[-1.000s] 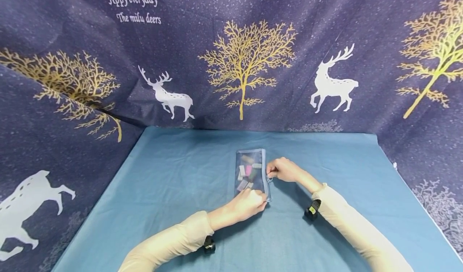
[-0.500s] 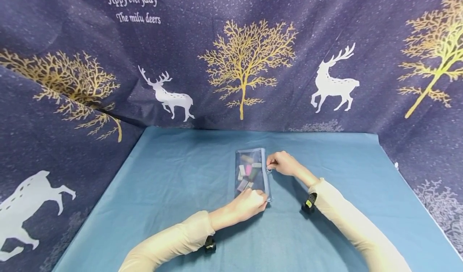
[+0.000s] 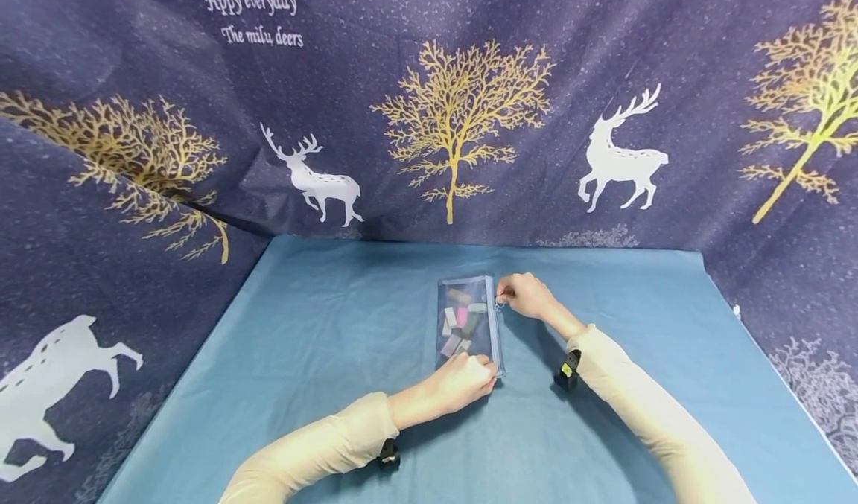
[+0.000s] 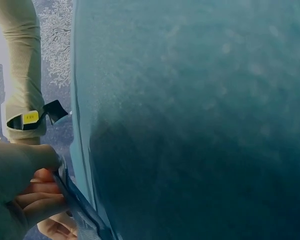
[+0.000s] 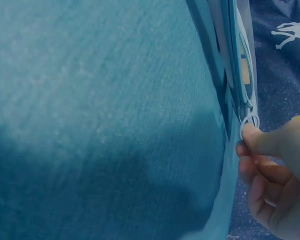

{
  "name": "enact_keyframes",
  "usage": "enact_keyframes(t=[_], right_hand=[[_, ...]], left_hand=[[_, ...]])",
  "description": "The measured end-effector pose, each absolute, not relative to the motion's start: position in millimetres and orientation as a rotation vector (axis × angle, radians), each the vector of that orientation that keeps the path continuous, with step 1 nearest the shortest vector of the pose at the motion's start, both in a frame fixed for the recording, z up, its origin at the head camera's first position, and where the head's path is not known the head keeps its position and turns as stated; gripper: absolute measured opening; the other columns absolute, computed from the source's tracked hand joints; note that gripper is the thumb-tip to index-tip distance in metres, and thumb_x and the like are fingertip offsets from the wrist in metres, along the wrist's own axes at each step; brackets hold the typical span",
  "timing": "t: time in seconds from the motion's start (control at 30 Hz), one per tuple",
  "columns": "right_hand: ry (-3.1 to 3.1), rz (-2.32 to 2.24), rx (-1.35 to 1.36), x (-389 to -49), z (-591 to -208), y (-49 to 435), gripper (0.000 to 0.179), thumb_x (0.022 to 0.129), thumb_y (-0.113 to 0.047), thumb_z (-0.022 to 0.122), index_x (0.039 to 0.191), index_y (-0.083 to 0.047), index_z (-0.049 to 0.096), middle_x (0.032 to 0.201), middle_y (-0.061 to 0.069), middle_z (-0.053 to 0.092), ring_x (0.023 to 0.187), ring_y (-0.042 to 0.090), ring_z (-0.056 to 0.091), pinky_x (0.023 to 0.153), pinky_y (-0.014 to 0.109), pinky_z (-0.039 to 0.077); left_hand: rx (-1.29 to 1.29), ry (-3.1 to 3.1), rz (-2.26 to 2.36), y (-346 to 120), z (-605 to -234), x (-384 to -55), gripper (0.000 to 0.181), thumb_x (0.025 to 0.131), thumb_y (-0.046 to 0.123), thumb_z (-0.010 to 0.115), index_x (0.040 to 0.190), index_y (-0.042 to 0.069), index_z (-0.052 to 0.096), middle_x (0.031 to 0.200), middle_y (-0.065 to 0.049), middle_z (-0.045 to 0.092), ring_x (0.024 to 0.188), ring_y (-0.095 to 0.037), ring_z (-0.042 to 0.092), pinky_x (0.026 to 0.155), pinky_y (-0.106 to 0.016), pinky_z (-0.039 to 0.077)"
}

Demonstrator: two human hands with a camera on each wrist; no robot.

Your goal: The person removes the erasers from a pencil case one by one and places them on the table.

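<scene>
A see-through zip pouch point(image 3: 480, 348) with a pale blue border lies on the blue cloth, several small blocks point(image 3: 462, 316) inside it, white, pink, dark and tan. My left hand point(image 3: 464, 381) pinches its near right corner; in the left wrist view the pouch edge point(image 4: 80, 205) runs out from between thumb and fingers. Near the far right corner, my right hand point(image 3: 527, 294) pinches the zipper's pull ring point(image 5: 250, 122) between thumb and forefinger. The right wrist view shows the zipper edge point(image 5: 235, 55) gaping beside the ring, with something tan point(image 5: 245, 70) in the gap.
A blue cloth point(image 3: 322, 325) covers the table. Behind it and along the sides hangs a dark blue curtain point(image 3: 402, 13) printed with white deer and golden trees. Each wrist carries a black strap camera, such as the right one point(image 3: 567, 370).
My right hand has slid the pull ring away from me along the zipper, toward the pouch's far corner. The left hand keeps its grip at the near corner.
</scene>
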State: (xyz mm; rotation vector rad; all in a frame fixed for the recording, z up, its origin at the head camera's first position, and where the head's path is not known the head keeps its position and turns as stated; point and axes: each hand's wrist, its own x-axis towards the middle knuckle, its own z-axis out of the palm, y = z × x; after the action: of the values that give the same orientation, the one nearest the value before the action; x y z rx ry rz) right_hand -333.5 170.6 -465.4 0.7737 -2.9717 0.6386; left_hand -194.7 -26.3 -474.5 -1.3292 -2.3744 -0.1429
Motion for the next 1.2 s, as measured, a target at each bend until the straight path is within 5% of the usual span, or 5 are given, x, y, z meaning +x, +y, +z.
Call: enact_keyframes(t=[0.17, 0.5, 1.2], right_hand=[[-2.959, 0.621, 0.692, -337.6, -466.3, 168.8, 0.005, 0.084, -0.018, 0.064, 0.082, -0.015, 0.068, 0.076, -0.002, 0.068, 0.069, 0.014, 0.063, 0.063, 0.036, 0.052], [-2.953, 0.623, 0.522, -354.0, -469.8, 164.8, 0.009, 0.085, -0.022, 0.064, 0.082, -0.014, 0.066, 0.074, 0.001, 0.067, 0.058, 0.011, 0.057, 0.048, 0.026, 0.043], [-2.957, 0.651, 0.228, -374.6, -472.0, 157.8, 0.016, 0.085, -0.025, 0.063, 0.073, -0.013, 0.063, 0.068, 0.005, 0.063, 0.052, 0.02, 0.053, 0.044, 0.031, 0.037]], left_hand=[[-1.331, -2.356, -0.146, -26.3, -473.7, -193.6, 0.011, 0.085, 0.019, 0.06, 0.075, 0.017, 0.062, 0.068, 0.005, 0.059, 0.058, -0.005, 0.059, 0.052, -0.02, 0.048], [-1.344, -2.363, -0.154, -27.2, -476.4, -192.5, 0.011, 0.086, 0.018, 0.059, 0.076, 0.016, 0.062, 0.069, 0.004, 0.059, 0.056, -0.006, 0.058, 0.051, -0.019, 0.048], [-1.345, -2.353, -0.157, -27.8, -475.7, -191.3, 0.01, 0.085, 0.017, 0.059, 0.075, 0.017, 0.063, 0.068, 0.006, 0.059, 0.058, -0.005, 0.059, 0.053, -0.019, 0.048]])
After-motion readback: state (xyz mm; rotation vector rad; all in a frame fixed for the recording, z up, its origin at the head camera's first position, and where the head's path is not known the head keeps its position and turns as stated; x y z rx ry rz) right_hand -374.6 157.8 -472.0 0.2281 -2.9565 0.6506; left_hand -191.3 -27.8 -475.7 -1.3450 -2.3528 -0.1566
